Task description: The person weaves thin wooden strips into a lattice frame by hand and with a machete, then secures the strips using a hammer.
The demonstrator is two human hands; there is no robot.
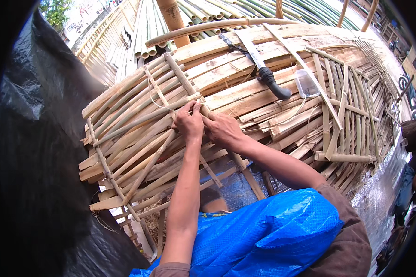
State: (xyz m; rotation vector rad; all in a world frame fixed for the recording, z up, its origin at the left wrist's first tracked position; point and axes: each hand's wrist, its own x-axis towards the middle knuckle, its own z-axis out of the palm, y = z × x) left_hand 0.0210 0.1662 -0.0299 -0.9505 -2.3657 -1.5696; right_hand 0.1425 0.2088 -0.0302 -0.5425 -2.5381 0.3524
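Observation:
A frame of bamboo poles and slats (108,164) lies over the stacked wood in front of me. At its near right corner, where poles cross, my left hand (189,122) is closed with thumb and fingertips pinched on the joint. Right beside it, my right hand (223,131) curls around the same bamboo pole, its fingertips partly hidden. A thin pale strip loops from the frame just left of the hands. Whether a strip is also between my fingers is too small to tell.
A machete (276,87) with a black curved handle lies on the stacked planks (235,99), beside a clear plastic tub (306,84). Another bamboo lattice (346,108) rests at the right. Black sheeting (41,152) hangs at the left; green bamboo poles (208,16) lie behind. Blue woven plastic (263,235) covers my lap.

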